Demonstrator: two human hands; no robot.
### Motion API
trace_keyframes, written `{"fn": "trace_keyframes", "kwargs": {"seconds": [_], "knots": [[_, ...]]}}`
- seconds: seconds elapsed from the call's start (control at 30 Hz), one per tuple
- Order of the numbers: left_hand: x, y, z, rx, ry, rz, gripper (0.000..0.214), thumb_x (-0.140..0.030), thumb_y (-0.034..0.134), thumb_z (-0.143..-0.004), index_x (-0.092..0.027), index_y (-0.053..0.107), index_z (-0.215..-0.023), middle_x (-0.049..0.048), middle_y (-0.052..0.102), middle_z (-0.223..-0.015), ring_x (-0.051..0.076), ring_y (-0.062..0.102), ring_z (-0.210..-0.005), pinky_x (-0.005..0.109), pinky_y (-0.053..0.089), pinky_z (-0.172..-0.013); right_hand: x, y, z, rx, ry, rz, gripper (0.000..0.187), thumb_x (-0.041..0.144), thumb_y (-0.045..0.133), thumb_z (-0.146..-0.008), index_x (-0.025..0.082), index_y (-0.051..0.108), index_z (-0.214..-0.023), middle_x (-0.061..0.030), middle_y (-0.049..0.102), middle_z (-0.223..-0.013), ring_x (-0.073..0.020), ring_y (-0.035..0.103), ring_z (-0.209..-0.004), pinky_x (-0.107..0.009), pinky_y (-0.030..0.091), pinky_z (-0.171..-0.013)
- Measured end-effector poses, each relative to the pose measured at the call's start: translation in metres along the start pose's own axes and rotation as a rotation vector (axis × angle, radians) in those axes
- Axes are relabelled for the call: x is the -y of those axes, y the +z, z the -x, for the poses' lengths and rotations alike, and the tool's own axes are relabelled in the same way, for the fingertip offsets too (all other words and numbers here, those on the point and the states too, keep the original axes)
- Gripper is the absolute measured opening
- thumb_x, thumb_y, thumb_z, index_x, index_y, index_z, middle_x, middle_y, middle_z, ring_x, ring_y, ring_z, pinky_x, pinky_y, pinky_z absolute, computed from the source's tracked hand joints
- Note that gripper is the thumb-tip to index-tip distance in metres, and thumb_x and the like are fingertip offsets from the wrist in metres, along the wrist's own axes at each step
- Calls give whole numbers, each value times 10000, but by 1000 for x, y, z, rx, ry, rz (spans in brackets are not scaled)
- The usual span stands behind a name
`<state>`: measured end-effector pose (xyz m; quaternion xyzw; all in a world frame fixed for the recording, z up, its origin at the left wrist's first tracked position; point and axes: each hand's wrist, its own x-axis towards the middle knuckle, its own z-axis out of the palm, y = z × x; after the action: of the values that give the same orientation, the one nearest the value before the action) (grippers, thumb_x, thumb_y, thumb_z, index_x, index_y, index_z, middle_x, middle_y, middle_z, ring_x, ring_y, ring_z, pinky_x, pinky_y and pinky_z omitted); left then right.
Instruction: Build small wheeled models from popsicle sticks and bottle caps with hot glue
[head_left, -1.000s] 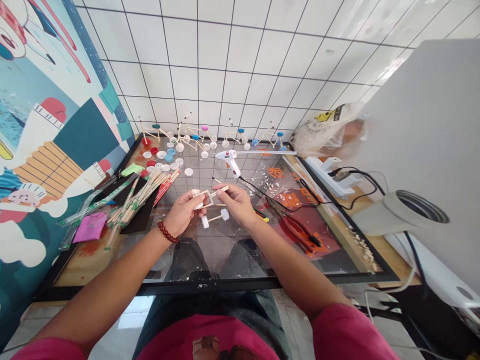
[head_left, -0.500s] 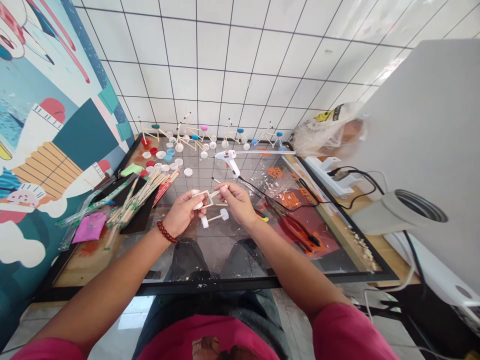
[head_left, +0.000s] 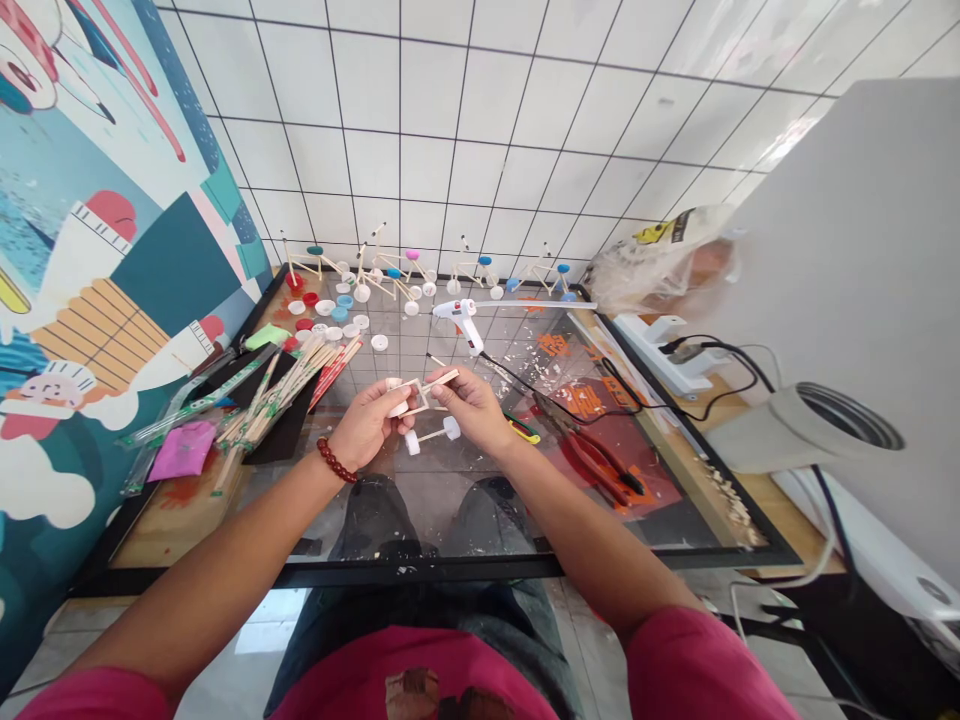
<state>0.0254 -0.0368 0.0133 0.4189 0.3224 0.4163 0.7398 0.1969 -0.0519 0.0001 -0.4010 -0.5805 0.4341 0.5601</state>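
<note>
Between my two hands is a small frame of wooden sticks [head_left: 422,397], held above the glass tabletop. My left hand [head_left: 369,422] is closed on its left end, where a white bottle cap [head_left: 397,396] sits at the fingertips. My right hand [head_left: 472,408] pinches the frame's right side with thumb and fingers, next to a stick that points up and right. Just below the hands, a stick with a white cap at each end [head_left: 433,435] lies on the glass. Some of the frame is hidden behind my fingers.
A white glue gun [head_left: 463,322] lies beyond my hands, its cable running right. Wooden sticks [head_left: 285,390] and loose bottle caps [head_left: 324,307] lie at the left. Stick-and-cap models [head_left: 480,275] line the back. Red-handled pliers [head_left: 600,465] and a grey cone-shaped object [head_left: 795,430] are at the right.
My right thumb and fingers have shifted slightly on the frame, and more of the right-hand stick shows. The whole view has moved a little; the things on the table stay put.
</note>
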Motion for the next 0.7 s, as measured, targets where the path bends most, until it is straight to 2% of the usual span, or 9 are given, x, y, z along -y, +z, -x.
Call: {"fn": "trace_keyframes", "kwargs": {"seconds": [0.23,0.4,0.7], "knots": [[0,-1,-1,18,-2,24,240,-322,763,-718,-119,654,-786,13,595,-695,78,521,-521,212,398,-468,-1,-2,-2,-1,1,31,350,515,722,-747,202,649,-886,-4,649,-764,-143,573,-709,-287,469,-687],[1,-2,-1,27,-5,11,238,-320,762,-721,-120,658,-797,18,603,-705,80,530,-527,209,400,-471,0,-3,-2,3,-16,55,319,497,697,-774,192,648,-852,-6,644,-749,-137,567,-703,-287,468,-703],[1,0,0,17,20,-30,238,-337,759,-716,-131,654,-774,12,600,-707,85,530,-533,218,399,-478,4,-2,0,-6,-3,51,374,551,689,-772,192,642,-864,6,604,-725,-125,523,-673,-271,445,-658]]}}
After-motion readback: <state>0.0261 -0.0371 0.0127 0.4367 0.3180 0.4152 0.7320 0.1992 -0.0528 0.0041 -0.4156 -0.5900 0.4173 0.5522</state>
